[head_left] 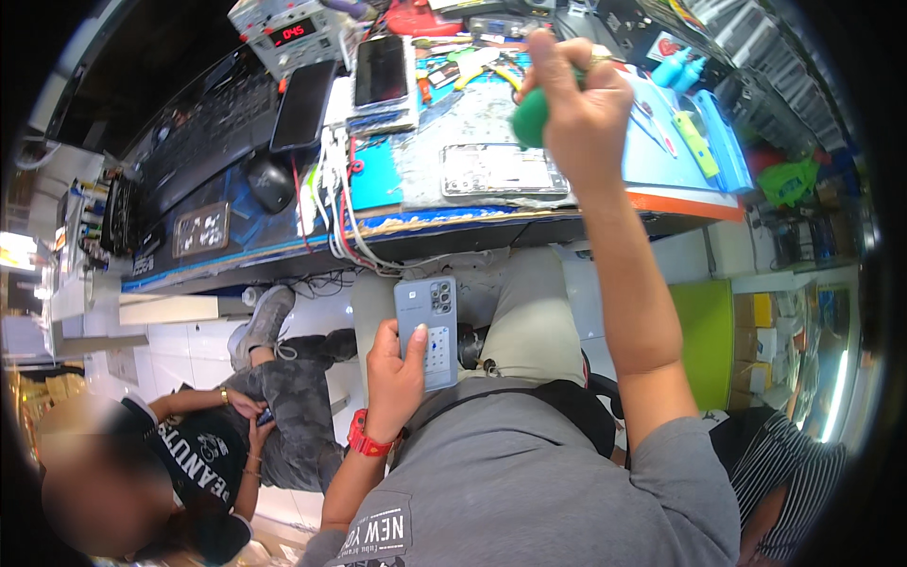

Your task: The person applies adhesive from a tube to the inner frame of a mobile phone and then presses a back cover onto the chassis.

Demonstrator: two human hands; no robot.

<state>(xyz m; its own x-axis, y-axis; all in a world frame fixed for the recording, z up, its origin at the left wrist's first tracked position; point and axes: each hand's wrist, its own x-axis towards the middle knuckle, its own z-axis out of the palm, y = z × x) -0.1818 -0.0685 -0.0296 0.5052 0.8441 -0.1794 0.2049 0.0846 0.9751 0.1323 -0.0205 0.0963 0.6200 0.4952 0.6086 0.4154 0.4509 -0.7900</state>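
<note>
Phone back cover [428, 331]: grey, camera cutouts up, held over the lap below the tabletop [283, 248] edge.
Left hand [395, 370]: grip closed around the cover's lower half, thumb across its face.
Right hand [578, 104]: clenched on a green rubber blower bulb [529, 118], raised above the opened phone chassis [499, 171].
Work mat [453, 123]: carries the chassis flat, interior exposed.
Containers: none with visible contents.

Bench [453, 219] crowded: opened phone [496, 170], stacked phones [381, 76], cables [333, 189]; bare mat [652, 156] rightward

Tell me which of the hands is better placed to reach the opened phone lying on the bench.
Right. The right hand, holding a green blower, hovers just above the opened phone; the left hand holds a grey phone below bench level.
</note>
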